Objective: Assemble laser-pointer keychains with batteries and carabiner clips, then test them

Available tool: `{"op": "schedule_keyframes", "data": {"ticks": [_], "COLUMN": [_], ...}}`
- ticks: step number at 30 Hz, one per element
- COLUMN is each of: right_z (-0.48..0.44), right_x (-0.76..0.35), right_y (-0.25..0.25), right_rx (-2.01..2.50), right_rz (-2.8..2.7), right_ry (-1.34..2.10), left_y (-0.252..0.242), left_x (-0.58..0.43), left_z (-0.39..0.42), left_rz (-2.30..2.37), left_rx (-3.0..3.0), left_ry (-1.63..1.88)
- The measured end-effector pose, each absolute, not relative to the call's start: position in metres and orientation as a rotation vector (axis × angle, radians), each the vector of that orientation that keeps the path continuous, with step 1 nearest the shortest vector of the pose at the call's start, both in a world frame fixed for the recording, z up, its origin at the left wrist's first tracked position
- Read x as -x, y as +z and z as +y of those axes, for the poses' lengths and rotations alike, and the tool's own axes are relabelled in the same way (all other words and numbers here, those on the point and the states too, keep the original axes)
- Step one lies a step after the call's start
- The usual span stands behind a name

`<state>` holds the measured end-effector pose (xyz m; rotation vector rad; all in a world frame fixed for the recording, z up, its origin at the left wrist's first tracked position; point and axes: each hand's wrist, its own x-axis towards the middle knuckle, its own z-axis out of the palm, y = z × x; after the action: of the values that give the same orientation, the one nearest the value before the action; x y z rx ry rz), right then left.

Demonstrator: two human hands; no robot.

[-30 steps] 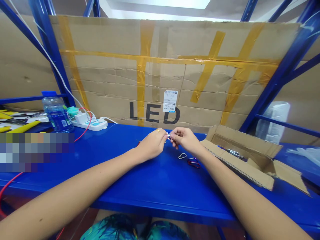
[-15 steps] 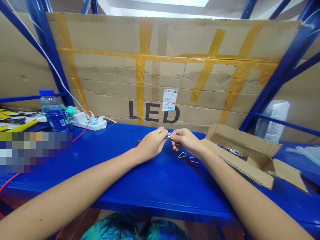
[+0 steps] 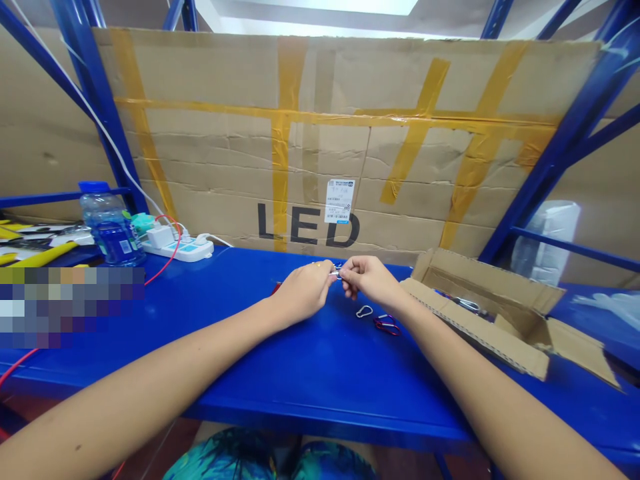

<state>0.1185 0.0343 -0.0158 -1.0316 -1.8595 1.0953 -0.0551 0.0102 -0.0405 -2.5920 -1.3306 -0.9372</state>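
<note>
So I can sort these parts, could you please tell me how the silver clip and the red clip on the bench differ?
The silver clip is bare metal, the red clip coloured. The silver clip is a single loop; the red clip looks bulkier, perhaps doubled. Both lie on the blue bench.

Left hand (image 3: 303,291): pinching small metal piece (image 3: 335,273), left of open cardboard box (image 3: 475,327)
Right hand (image 3: 371,282): pinching same piece, fingertips nearly touching left hand's
Beside box: silver carabiner (image 3: 365,311), red carabiner (image 3: 387,327), lying on blue steel shelf (image 3: 320,373)
Well left of box: power strip (image 3: 180,249), water bottle (image 3: 113,230)
</note>
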Motion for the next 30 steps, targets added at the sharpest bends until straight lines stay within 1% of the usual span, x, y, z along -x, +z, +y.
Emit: {"op": "schedule_keyframes", "data": {"ticks": [4, 10, 16, 20, 23, 26, 30], "right_z": [0.0334, 0.0315, 0.0295, 0.0302, 0.031, 0.0305, 0.0281], "right_x": [-0.1183, -0.1194, -0.1201, -0.1201, -0.1192, -0.1186, -0.1184], "right_y": [-0.0161, -0.0153, -0.0101, -0.0104, -0.0127, -0.0148, -0.0155], "right_rx": [1.065, 1.03, 1.011, 1.035, 1.054, 1.056, 1.036], "right_rz": [-1.864, -1.785, -1.792, -1.832, -1.83, -1.789, -1.739], "right_ry": [1.113, 1.253, 1.146, 1.084, 1.114, 1.208, 1.367], "left_y": [-0.0411, -0.0386, -0.0375, -0.0372, -0.0352, -0.0355, -0.0387], "left_x": [0.057, 0.0581, 0.0539, 0.0541, 0.0557, 0.0574, 0.0589], "left_z": [0.0084, 0.0063, 0.0064, 0.0093, 0.0068, 0.0048, 0.0064], "left_rz": [-1.266, -1.101, -1.129, -1.139, -1.273, -1.306, -1.142], "left_rx": [2.586, 2.567, 2.542, 2.53, 2.534, 2.534, 2.541], "left_ry": [-0.91, -0.969, -1.114, -1.001, -0.847, -0.809, -0.823]}}
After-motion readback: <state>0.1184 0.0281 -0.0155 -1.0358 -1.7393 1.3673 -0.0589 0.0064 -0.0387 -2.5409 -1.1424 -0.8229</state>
